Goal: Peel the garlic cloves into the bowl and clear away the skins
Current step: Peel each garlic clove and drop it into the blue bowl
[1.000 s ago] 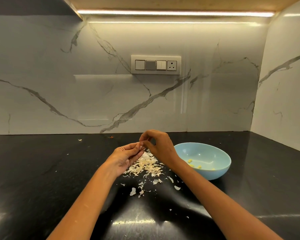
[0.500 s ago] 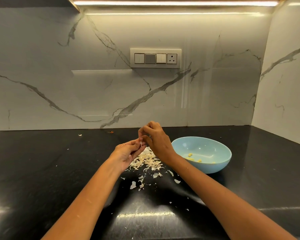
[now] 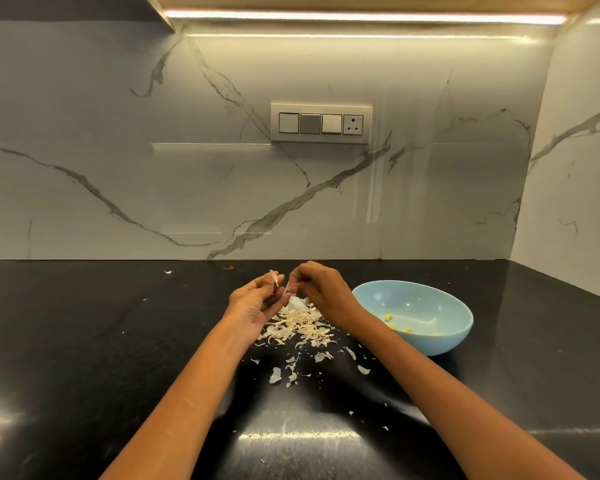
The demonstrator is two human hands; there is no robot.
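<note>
Garlic clove (image 3: 275, 278) sits pinched in the left hand (image 3: 253, 301), fingers curled round it, above the skins (image 3: 300, 323) heaped on the black tabletop (image 3: 84, 341). The right hand (image 3: 321, 289) pinches a strip of skin (image 3: 286, 288) coming off the clove, fingertips bunched tight. Loose flakes trail nearer from the heap. Just right of the heap stands the blue bowl (image 3: 444, 341), with a few peeled yellow cloves (image 3: 397, 323) inside. A switch plate (image 3: 321, 123) is on the far marble wall.

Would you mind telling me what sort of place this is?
Most likely a home kitchen: a polished black stone countertop meets a white marble-veined backsplash with a switch-and-socket panel, lit by an under-cabinet light strip.
</note>
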